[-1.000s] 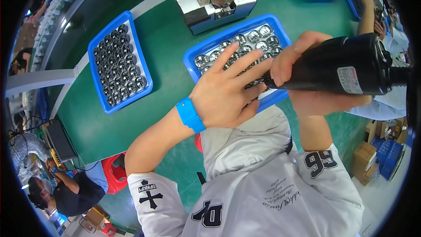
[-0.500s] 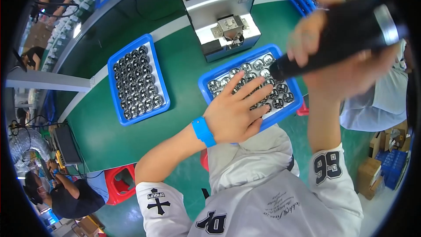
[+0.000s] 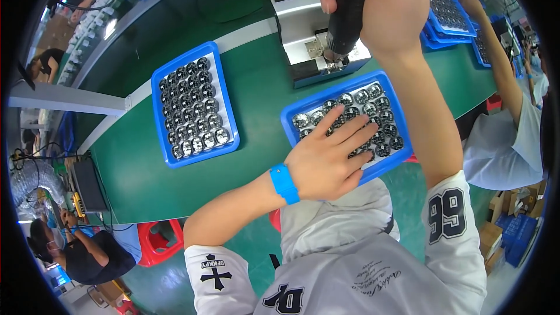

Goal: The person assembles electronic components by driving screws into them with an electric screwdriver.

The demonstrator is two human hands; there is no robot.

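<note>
My right hand (image 3: 396,14) grips a black electric screwdriver (image 3: 353,9), pointed down. Its tip is at the small metal outlet on the front of a silver screw feeder (image 3: 297,26); whether a screw sits on the bit is too small to tell. My left hand (image 3: 324,166), with a blue band at the wrist, lies with fingers spread over a blue tray (image 3: 385,167). Rows of shiny round metallic parts (image 3: 370,109) fill this tray on a white liner, and my fingers cover some of them.
Another blue tray (image 3: 156,102) of similar round parts lies to the left on the green table (image 3: 256,116). Stacked blue trays (image 3: 434,38) stand at the far right, near a co-worker's arm (image 3: 504,73). A red stool (image 3: 160,242) and another seated person (image 3: 93,256) are at lower left.
My right hand has brought the screwdriver from above the near tray, leftward and away from me, to the feeder. My left hand stays spread on the tray; the whole view has shifted slightly.
</note>
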